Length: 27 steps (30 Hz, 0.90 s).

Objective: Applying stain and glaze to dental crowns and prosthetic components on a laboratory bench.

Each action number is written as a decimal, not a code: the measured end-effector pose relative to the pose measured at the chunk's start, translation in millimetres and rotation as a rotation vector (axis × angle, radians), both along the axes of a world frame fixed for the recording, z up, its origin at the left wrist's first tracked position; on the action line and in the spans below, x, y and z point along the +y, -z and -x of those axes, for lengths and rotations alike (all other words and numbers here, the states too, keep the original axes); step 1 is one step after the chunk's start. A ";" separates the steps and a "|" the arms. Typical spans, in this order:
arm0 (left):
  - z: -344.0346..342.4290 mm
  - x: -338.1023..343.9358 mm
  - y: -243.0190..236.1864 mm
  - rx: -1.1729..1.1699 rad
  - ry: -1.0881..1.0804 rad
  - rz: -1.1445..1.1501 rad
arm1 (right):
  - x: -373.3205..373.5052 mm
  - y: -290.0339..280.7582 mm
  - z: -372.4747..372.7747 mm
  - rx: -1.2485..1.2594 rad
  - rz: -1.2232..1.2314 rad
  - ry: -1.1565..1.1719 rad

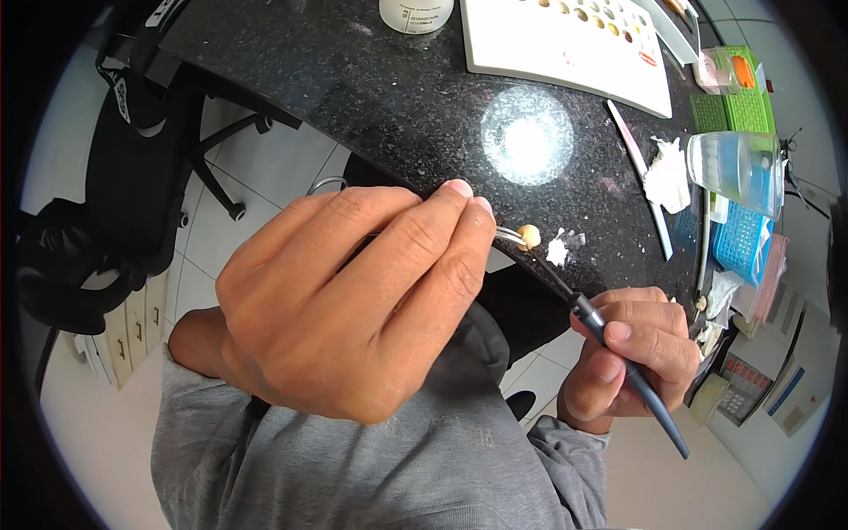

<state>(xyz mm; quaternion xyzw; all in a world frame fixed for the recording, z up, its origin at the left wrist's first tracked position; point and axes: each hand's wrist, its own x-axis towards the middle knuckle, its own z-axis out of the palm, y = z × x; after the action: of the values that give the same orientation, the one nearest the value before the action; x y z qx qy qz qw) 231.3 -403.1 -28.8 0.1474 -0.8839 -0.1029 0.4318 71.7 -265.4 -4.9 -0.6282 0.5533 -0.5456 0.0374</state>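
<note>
My left hand is closed, back of the hand upward, around a pair of metal forceps. Most of the forceps lies hidden behind the fingers. Gripped in its tips is a small, rounded, yellowish piece that looks like a dental crown. Between thumb and fingers, my right hand pinches a slim dark brush. Its tip points up and left, close to the crown; whether it touches cannot be made out. A white scrap of tissue is just right of the crown.
On the black speckled table stand a jar, a white palette with coloured wells, and a glass of water. A slim tool and crumpled tissue lie nearby. Baskets line the right; an office chair is left.
</note>
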 end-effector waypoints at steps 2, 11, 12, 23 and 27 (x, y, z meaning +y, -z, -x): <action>0.9 -0.7 0.3 0.025 0.005 0.015 | 0.0 0.0 1.1 -0.008 0.004 0.009; 0.5 0.8 -4.4 -0.003 -0.006 0.002 | -0.8 0.3 0.7 0.021 0.023 -0.002; 0.6 0.7 -4.7 -0.004 -0.008 0.007 | -0.9 0.5 0.2 0.025 0.018 -0.003; 1.5 2.5 -7.2 -0.026 -0.027 0.003 | -0.6 -1.4 -2.7 0.066 -0.007 0.015; -0.2 2.4 -8.9 -0.046 -0.024 0.002 | 0.0 -2.0 -1.7 0.063 -0.011 0.023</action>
<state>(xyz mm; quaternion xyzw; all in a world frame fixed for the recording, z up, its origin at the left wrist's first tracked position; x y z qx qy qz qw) 231.4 -400.7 -19.8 0.1598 -0.8918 -0.0935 0.4127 73.5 -265.4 -2.8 -0.6386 0.5645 -0.5228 0.0172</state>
